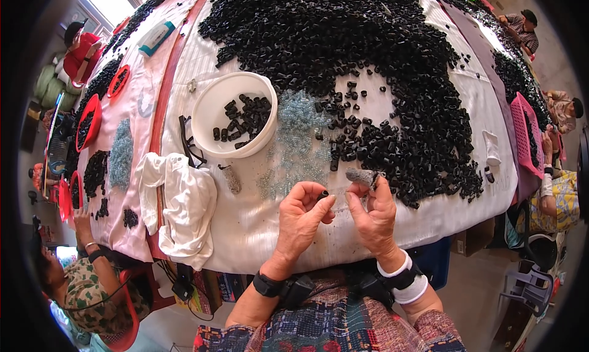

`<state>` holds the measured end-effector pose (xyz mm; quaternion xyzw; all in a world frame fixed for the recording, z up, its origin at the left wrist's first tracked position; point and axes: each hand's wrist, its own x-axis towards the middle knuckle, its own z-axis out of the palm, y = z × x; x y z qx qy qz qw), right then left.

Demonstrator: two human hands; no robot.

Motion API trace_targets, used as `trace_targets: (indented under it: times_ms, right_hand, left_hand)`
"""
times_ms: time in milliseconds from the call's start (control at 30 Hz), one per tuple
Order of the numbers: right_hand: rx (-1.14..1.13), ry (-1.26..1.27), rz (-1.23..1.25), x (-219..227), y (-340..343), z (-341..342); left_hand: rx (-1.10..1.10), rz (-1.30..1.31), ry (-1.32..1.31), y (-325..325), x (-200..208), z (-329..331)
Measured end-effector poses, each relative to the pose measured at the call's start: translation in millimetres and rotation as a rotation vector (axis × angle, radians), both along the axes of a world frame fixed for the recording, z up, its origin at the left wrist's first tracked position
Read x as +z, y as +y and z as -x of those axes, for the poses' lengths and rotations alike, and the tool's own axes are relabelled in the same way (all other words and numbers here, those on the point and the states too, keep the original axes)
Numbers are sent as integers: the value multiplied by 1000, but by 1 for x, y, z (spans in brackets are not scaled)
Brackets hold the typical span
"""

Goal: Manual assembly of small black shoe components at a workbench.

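Over the near part of the table, my left hand pinches a small black cylindrical piece between thumb and fingertips. Close beside it, my right hand has thumb and fingers brought together, and whatever lies between them is too small to make out. A grey knitted finger sleeve covers a fingertip of this hand. Just beyond both hands spreads a patch of small translucent pale-blue pieces. A heap of loose black pieces lies beyond and to the right.
A white bowl with black pieces stands left of the blue patch. Near it lie a second grey finger sleeve, a black strap and a white cloth. A pink basket is at right. Several people sit around neighbouring tables.
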<state>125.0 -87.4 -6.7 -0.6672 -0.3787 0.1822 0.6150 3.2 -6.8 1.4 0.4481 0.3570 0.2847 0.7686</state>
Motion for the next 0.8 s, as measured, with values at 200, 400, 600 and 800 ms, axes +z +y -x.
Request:
trace_targets:
  times_ms: [200, 400, 600, 800]
  right_hand:
    - [2, -30, 20, 0, -3, 0]
    - [81, -328, -13, 13, -3, -3]
    - [188, -590, -64, 17, -3, -10]
    - [229, -645, -53, 19, -6, -8]
  left_hand:
    - [-6, -28, 84, 1, 1, 0]
    - [-59, -31, 62, 0, -1, 5]
    - [-67, -113, 134, -3, 0, 5]
    - [-109, -231, 159, -4, -4, 7]
